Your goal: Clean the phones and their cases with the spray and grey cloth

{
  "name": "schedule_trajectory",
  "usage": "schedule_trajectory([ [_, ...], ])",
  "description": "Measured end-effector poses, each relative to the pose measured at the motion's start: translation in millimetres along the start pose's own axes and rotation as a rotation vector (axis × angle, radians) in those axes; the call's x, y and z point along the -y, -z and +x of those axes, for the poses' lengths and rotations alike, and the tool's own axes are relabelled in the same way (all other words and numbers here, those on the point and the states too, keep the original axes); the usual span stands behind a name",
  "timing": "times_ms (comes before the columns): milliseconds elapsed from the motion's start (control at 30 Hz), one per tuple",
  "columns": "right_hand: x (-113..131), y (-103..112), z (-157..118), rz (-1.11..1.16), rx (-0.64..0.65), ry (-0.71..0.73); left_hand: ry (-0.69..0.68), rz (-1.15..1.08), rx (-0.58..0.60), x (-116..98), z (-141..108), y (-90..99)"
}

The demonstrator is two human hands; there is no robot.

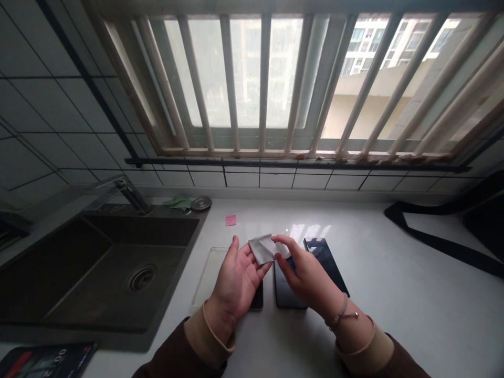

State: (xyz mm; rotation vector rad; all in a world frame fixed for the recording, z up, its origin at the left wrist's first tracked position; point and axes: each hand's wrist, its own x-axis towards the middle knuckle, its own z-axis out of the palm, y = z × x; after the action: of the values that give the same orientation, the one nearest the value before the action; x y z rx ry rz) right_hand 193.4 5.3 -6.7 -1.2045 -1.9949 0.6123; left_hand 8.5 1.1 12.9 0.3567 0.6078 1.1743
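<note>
A small grey cloth (261, 249) lies over the fingertips of my left hand (240, 278), which is palm up with its thumb apart. My right hand (301, 268) pinches the cloth's right end between thumb and fingers. Beneath my hands on the white counter are a dark phone (258, 298), partly hidden by my left hand, and a dark device (289, 295) under my right hand. Another dark phone (329, 265) lies just right of them. A clear case (203, 277) is to the left, partly behind my left hand.
A sink (157, 315) with a faucet (134, 195) is at left, beside a green cloth (178, 202) and metal strainer (201, 203). A pink note (230, 220) lies behind my hands. A timer device (47, 361) is front left, a black strap (444, 249) at right.
</note>
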Motion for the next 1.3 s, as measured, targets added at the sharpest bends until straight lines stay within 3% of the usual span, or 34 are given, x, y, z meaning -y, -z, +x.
schedule_trajectory([
  [667, 1.8, 4.7, 0.0, -0.107, 0.002, -0.029, -0.042, 0.063, -0.108, 0.1, 2.1, -3.3],
  [867, -5.4, 3.3, 1.5, -0.06, -0.096, -0.058, -0.068, 0.095, -0.116, 2.8, 2.5, -1.4],
  [1133, -16.3, 1.7, 2.5, -0.074, -0.302, -0.212, -0.069, 0.326, -0.099, 8.7, 2.2, 7.5],
  [1300, -12.6, 5.3, 4.9, -0.044, -0.297, -0.222, -0.097, 0.327, -0.075, 7.7, 2.2, 8.3],
])
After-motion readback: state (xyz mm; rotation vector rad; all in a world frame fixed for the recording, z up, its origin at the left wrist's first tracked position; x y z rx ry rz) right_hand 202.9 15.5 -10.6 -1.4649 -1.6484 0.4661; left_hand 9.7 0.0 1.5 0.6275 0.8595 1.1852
